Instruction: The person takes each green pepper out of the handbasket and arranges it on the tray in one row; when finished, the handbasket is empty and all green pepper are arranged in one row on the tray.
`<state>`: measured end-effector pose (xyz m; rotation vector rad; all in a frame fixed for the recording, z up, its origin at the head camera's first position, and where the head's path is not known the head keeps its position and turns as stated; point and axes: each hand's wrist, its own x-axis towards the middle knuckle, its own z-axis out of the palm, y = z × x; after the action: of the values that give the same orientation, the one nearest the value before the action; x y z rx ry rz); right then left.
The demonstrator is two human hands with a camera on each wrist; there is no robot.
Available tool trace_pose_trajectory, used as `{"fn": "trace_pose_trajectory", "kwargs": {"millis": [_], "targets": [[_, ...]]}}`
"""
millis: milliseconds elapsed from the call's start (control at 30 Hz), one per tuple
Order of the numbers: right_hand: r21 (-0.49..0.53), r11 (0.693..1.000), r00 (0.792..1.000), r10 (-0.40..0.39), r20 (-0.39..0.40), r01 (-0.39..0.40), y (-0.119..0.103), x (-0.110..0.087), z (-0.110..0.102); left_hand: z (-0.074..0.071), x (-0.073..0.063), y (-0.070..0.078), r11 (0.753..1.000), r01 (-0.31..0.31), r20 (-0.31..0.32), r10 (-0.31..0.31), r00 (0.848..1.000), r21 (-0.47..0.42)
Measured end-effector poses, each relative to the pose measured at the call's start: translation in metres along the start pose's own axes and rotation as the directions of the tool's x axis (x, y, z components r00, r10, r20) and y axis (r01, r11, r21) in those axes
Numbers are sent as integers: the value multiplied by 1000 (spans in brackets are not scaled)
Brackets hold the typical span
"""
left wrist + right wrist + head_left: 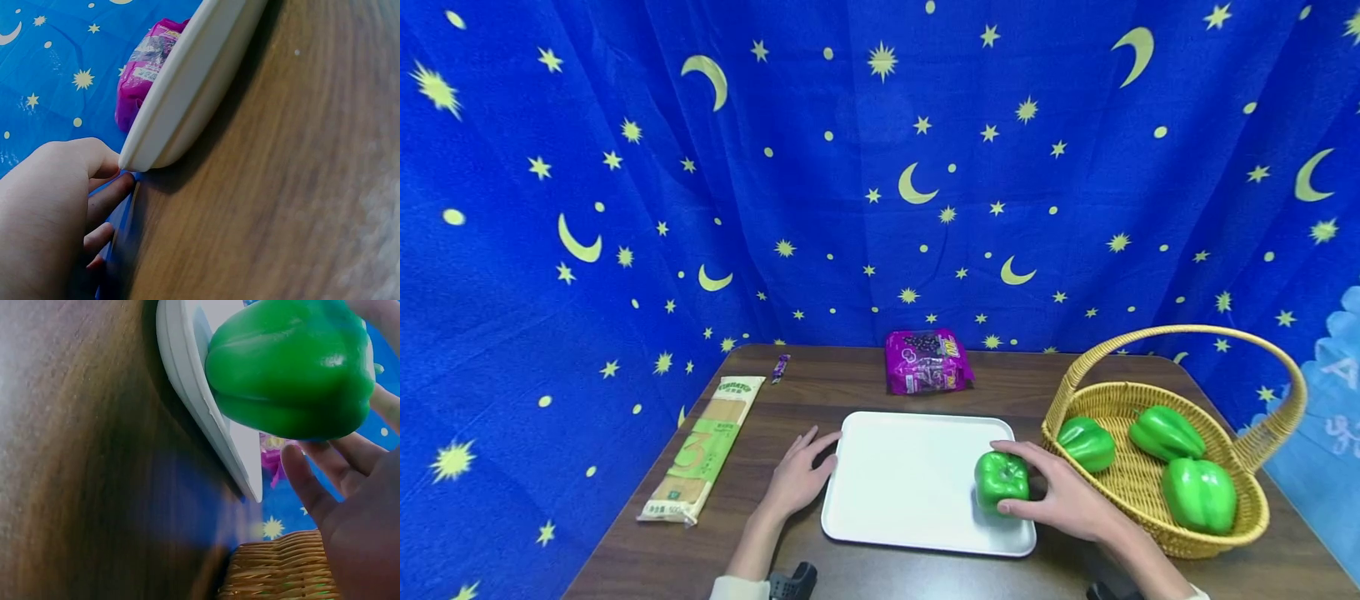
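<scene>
On the white tray [917, 475] stands a green bell pepper [992, 483], near the tray's right side. My right hand [1063, 496] grips it with thumb and fingers curved round its upper part. In the right wrist view, the pepper [287, 369] has its base against the tray [187, 356]; part of the far fingers is hidden behind it. My left hand [801, 475] rests at the tray's left rim, thumb and forefinger tips touching it, the other fingers loose. The left wrist view shows those fingertips against the edge of the tray [194, 87].
A wicker basket [1123, 396] with a tall handle stands at the right, holding several green peppers [1198, 496]. At the left lies a noodle packet [707, 450]. A small purple wrapped candy [781, 368] and a purple bag [928, 362] lie towards the back, before a blue starry curtain.
</scene>
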<state>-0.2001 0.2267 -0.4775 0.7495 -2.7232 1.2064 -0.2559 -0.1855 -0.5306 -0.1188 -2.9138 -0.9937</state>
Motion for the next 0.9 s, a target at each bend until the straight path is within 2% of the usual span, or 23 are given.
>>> {"fn": "trace_pose_trajectory", "kwargs": {"millis": [200,333,533,633,900], "targets": [[47,999,1000,-3,-25,4,4,-7,0,-1,-1,0,1000,14,4,-14,1000,-4],[73,996,998,52,-23,-50,4,-14,1,-2,-1,0,1000,23,2,-23,1000,-13],[170,979,993,114,11,-114,7,-17,4,-1,1,-1,1000,13,-9,-13,1000,-2],[203,971,992,120,25,-123,7,-13,6,-1,0,-1,1000,8,-15,-8,1000,-3],[193,972,991,127,47,-134,-1,9,12,-2,-3,2,1000,22,-12,-22,1000,-2]]}}
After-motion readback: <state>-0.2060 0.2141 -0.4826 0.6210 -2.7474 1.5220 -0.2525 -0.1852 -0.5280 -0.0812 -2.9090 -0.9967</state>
